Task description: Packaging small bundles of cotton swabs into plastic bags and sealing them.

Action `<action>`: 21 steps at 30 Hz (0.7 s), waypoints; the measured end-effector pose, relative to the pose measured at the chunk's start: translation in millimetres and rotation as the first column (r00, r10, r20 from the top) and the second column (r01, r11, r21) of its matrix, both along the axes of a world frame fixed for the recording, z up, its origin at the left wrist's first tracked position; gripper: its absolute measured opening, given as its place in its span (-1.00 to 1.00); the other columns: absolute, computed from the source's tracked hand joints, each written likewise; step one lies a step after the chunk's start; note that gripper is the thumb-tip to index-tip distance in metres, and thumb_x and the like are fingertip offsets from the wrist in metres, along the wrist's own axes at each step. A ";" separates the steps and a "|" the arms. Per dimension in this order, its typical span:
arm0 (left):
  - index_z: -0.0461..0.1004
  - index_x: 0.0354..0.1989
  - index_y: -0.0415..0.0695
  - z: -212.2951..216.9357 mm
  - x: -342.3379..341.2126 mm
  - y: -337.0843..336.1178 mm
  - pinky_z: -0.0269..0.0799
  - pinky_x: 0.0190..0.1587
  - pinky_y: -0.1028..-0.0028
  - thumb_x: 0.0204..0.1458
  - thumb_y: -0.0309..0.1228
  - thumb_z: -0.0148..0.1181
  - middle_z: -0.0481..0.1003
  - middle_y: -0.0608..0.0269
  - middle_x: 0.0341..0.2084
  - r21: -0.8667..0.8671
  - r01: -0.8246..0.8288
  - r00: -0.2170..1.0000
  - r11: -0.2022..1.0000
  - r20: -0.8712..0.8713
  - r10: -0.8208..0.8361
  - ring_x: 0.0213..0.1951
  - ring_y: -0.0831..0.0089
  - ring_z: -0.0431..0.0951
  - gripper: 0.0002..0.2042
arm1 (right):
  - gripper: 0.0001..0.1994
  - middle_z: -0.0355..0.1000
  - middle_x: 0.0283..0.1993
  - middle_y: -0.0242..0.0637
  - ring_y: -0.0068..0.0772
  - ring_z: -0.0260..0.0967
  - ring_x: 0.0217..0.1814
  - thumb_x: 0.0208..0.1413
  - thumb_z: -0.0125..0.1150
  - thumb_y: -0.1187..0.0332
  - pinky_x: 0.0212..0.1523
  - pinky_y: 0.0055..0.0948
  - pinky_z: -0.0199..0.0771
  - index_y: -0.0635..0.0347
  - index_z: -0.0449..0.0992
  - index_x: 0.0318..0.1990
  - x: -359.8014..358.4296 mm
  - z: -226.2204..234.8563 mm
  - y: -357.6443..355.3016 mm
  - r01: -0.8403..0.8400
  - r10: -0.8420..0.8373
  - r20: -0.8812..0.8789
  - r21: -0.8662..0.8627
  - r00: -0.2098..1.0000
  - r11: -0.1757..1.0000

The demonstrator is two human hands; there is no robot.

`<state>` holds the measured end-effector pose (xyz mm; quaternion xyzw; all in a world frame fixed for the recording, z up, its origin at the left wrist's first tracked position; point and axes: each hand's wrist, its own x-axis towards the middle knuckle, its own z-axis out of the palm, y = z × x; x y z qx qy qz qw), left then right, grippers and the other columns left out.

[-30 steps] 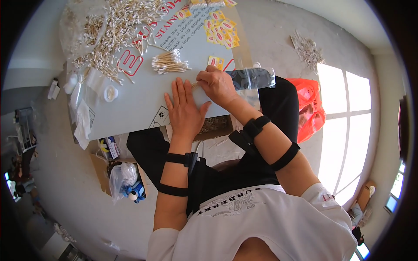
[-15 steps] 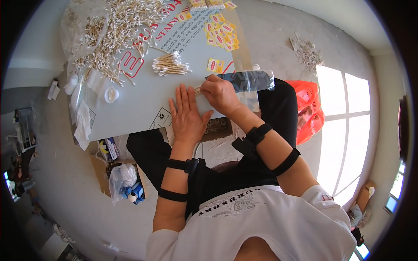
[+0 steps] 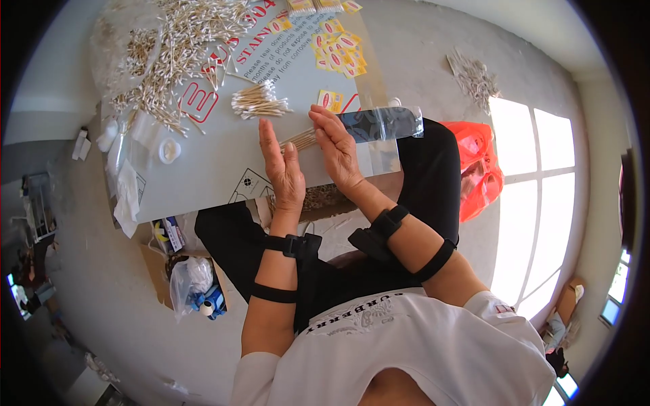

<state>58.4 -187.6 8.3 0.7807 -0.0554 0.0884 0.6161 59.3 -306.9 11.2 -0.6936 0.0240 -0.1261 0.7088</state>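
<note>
A small row of cotton swabs (image 3: 302, 140) lies on the grey sheet-covered table (image 3: 196, 169) between my hands. My left hand (image 3: 284, 172) stands on edge at their left ends, fingers stretched and thumb raised. Facing it, my right hand (image 3: 336, 149) is at their right ends, fingers straight and slightly bent over them. Neither hand grips anything. Just beyond the fingers sits a loose bundle of cotton swabs (image 3: 261, 101). To the right of my right hand lies a dark patterned strip in clear film (image 3: 379, 126). A yellow label (image 3: 330, 101) is above that hand.
A large heap of swabs (image 3: 179, 51) with a clear bag fills the far left. Several yellow labels (image 3: 338, 53) lie at the far right. A small round white container (image 3: 169, 150) stands at left. Red plastic bags (image 3: 477, 169) and an open carton (image 3: 159, 274) are on the floor.
My right hand has let go of the swabs and straightened its fingers. My left hand has turned from flat on the table onto its edge, showing the swabs between both hands.
</note>
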 end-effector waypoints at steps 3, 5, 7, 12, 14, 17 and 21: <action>-0.05 0.41 -0.21 1.8 2.2 -12.1 -0.17 0.40 0.27 0.31 -0.27 -0.13 -0.08 0.04 0.42 -0.054 0.058 0.998 0.997 0.006 -0.057 0.44 0.17 -0.11 -0.44 | -0.74 0.30 0.23 -0.17 -0.33 0.23 0.26 0.26 -0.06 0.56 0.24 -0.49 0.18 0.36 0.42 0.06 -5.2 -4.0 1.4 0.022 -0.022 0.016 -0.001 1.000 1.000; -0.04 0.41 -0.21 3.2 1.3 -12.8 -0.16 0.40 0.26 0.29 -0.27 -0.10 -0.08 0.04 0.42 -0.196 0.057 0.998 0.979 -0.018 -0.062 0.44 0.16 -0.11 -0.43 | -0.70 0.30 0.25 -0.20 -0.40 0.21 0.29 0.25 -0.05 0.56 0.25 -0.55 0.18 0.33 0.43 0.10 -5.3 -8.0 -0.8 0.037 -0.040 0.023 0.125 0.999 0.991; -0.03 0.41 -0.20 3.5 0.0 -7.6 -0.16 0.41 0.26 0.27 -0.27 -0.07 -0.07 0.03 0.42 -0.333 0.049 0.997 0.942 -0.041 -0.067 0.44 0.14 -0.10 -0.42 | -0.72 0.32 0.21 -0.21 -0.41 0.26 0.23 0.22 -0.02 0.57 0.20 -0.54 0.24 0.32 0.46 0.06 -6.3 -6.9 -7.5 0.041 -0.042 0.013 0.093 0.999 0.995; 0.01 0.39 -0.21 17.4 -17.1 5.9 -0.21 0.41 0.09 0.10 -0.18 0.14 -0.03 -0.03 0.40 0.805 0.150 0.978 0.575 -0.035 -0.205 0.43 0.09 -0.07 -0.27 | -0.79 0.41 -0.03 -0.21 -0.36 0.42 -0.03 0.09 0.13 0.59 -0.03 -0.49 0.43 0.28 0.52 -0.10 -17.2 3.4 -34.8 -0.002 -0.005 -0.024 -0.287 1.000 0.958; -0.02 0.40 -0.22 16.5 -20.8 6.8 -0.24 0.41 0.05 0.10 -0.16 0.13 -0.05 -0.03 0.40 0.825 0.182 0.973 0.536 -0.073 -0.218 0.43 0.10 -0.09 -0.26 | -0.82 0.40 -0.23 -0.20 -0.22 0.43 -0.19 -0.03 0.21 0.60 -0.20 -0.38 0.46 0.26 0.54 -0.23 -17.2 4.3 -38.1 -0.012 0.074 0.088 -0.554 0.993 0.832; -0.01 0.39 -0.24 16.3 -22.4 8.0 -0.26 0.41 0.03 0.08 -0.13 0.15 -0.04 -0.04 0.40 0.849 0.201 0.970 0.488 -0.101 -0.223 0.43 0.11 -0.10 -0.23 | -0.81 0.37 -0.30 -0.17 -0.09 0.40 -0.23 -0.10 0.24 0.60 -0.24 -0.31 0.46 0.25 0.55 -0.26 -13.2 4.9 -34.4 0.009 0.132 0.154 -0.681 0.979 0.732; 0.02 0.38 -0.26 16.7 -21.8 8.0 -0.26 0.41 0.03 0.06 -0.11 0.18 -0.02 -0.06 0.39 0.857 0.198 0.969 0.476 -0.100 -0.224 0.43 0.11 -0.08 -0.21 | -0.82 0.37 -0.32 -0.17 -0.08 0.40 -0.25 -0.12 0.25 0.60 -0.25 -0.25 0.46 0.24 0.54 -0.29 -11.3 1.6 -34.8 0.020 0.144 0.159 -0.735 0.977 0.678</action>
